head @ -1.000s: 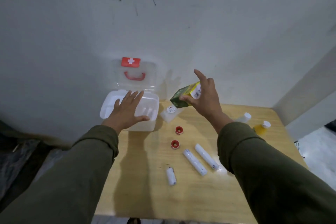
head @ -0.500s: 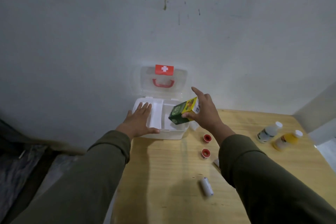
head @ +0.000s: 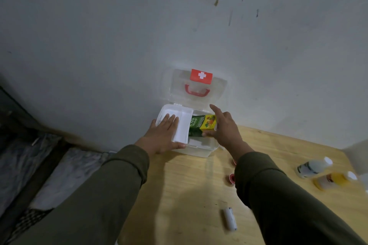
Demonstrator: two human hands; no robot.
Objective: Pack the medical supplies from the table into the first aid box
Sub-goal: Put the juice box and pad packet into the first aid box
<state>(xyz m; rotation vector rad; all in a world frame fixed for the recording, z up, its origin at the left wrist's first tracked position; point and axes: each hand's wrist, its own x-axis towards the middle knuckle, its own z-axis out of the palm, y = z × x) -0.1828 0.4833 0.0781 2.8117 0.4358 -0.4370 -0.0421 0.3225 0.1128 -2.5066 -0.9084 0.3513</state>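
The green and yellow carton sits tilted in the right-hand part of the open first aid box, its green end dipped low beside the white inner tray and its yellow end raised toward the box's right wall; the right hand has it pinched at that yellow end between thumb and curled fingers, the forefinger stretched out straight and touching nothing; the left hand lies flat and spread on the tray, thumb hooked over the near rim, holding nothing but steadying the box; the clear lid stands up against the wall, so the opening is unobstructed. The step in hand looks to be the seating of the carton, not yet finished; the next move calls for lowering the raised end until the carton lies level, then letting go; whether the carton already rests on the box floor is hard to say in this dim view. Out on the wooden table much is left to pack: a white roll near the front edge, two small red-ringed tape spools partly hidden by the right sleeve, and, well apart to the right, a pale bottle and a yellow bottle lying side by side.
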